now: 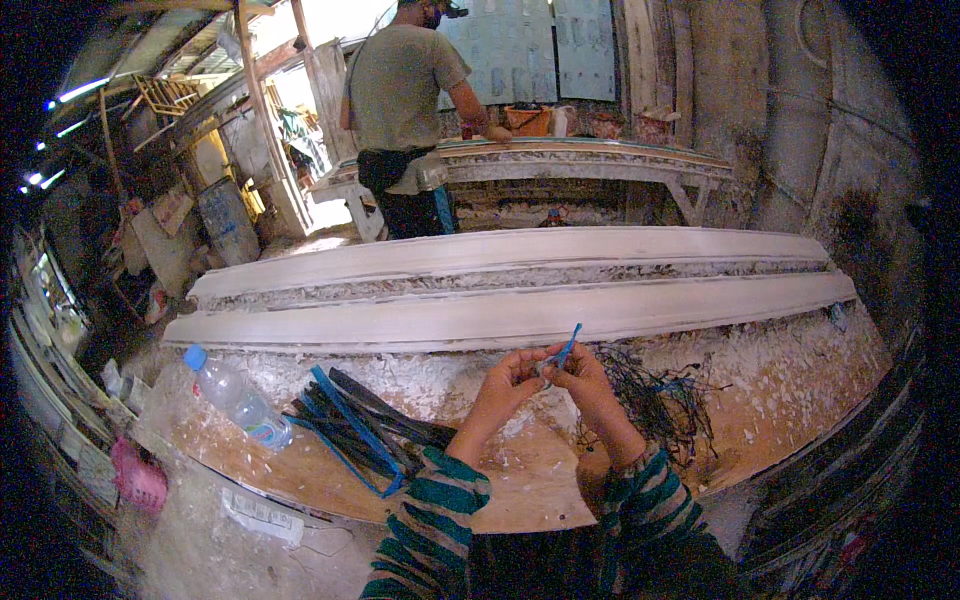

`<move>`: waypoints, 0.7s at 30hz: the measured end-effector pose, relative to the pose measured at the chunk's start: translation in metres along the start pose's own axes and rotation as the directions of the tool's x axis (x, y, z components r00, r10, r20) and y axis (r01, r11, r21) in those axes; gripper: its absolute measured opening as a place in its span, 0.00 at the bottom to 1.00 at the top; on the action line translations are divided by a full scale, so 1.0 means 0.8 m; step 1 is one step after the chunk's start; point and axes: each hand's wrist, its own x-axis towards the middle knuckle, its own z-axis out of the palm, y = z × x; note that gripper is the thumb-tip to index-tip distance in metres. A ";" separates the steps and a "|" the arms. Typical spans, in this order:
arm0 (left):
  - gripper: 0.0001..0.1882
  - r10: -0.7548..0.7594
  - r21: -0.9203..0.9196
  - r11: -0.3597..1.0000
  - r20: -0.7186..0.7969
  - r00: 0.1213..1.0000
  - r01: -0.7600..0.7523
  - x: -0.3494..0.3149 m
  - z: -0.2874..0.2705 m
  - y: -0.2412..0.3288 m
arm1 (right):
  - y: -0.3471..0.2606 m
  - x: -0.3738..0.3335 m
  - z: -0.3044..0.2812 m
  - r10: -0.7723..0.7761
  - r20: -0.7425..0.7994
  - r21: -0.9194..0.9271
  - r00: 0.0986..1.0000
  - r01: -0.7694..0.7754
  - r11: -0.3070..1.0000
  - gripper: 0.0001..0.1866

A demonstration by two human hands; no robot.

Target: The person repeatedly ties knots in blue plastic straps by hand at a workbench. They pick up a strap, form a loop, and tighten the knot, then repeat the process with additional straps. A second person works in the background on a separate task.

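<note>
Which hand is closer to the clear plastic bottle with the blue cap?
Left. The left hand is to the right of the bottle; the right hand is farther right.

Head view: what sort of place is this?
Probably a rough workshop: two long white board-like pieces lie across a flake-strewn worktable, and a co-worker stands at another long bench behind.

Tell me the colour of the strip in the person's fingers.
The strip is bright blue; it shows best in the head view.
</note>
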 end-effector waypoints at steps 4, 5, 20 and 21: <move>0.15 -0.064 0.042 0.997 -0.087 0.994 0.068 -0.005 -0.006 0.000 | -0.012 -0.001 -0.008 0.081 -0.036 0.203 0.996 -0.072 0.977 0.11; 0.14 -0.080 0.057 0.995 -0.117 0.990 0.087 -0.004 -0.007 0.000 | -0.016 -0.001 -0.013 0.108 -0.020 0.306 0.994 -0.096 0.947 0.11; 0.07 -0.258 -0.184 0.960 -0.299 0.919 0.210 -0.004 -0.010 0.007 | -0.035 -0.011 -0.012 0.072 0.211 0.161 0.975 -0.107 0.981 0.11; 0.08 -0.266 -0.191 0.957 -0.296 0.917 0.216 -0.004 -0.010 0.007 | -0.035 -0.009 -0.014 0.105 0.210 0.099 0.972 -0.128 0.987 0.11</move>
